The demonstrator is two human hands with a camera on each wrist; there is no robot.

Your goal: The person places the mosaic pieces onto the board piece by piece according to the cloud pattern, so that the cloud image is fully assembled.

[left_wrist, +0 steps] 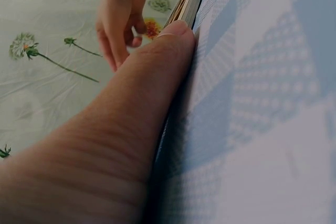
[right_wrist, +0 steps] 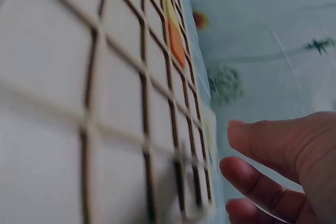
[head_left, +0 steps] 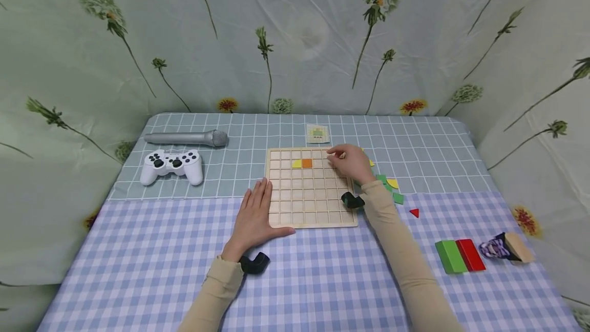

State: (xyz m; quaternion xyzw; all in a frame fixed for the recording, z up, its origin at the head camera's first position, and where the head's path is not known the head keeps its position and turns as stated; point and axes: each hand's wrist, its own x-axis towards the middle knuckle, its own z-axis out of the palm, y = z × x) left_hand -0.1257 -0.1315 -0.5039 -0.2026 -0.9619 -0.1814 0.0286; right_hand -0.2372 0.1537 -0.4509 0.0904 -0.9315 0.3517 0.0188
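A wooden grid board [head_left: 313, 210] lies flat near the middle of the table. In one of its upper rows a yellow piece [head_left: 297, 164] sits beside an orange square [head_left: 307, 163]. My left hand [head_left: 252, 221] rests spread at the board's lower left corner, fingers along the left side and thumb [left_wrist: 170, 38] against the near edge. Above the board's upper right part hovers my right hand [head_left: 354, 164]. In the right wrist view its thumb [right_wrist: 257, 136] and fingers [right_wrist: 249, 179] are apart, with nothing seen between them.
Several green pieces [head_left: 398, 198] and yellow pieces [head_left: 392, 183] lie right of the board, partly behind the right hand, with a red triangle [head_left: 415, 212] nearer. A patterned card [head_left: 318, 133], microphone [head_left: 184, 138], game controller [head_left: 171, 164], green block [head_left: 450, 256], red block [head_left: 470, 255] and small figure [head_left: 504, 247] surround it.
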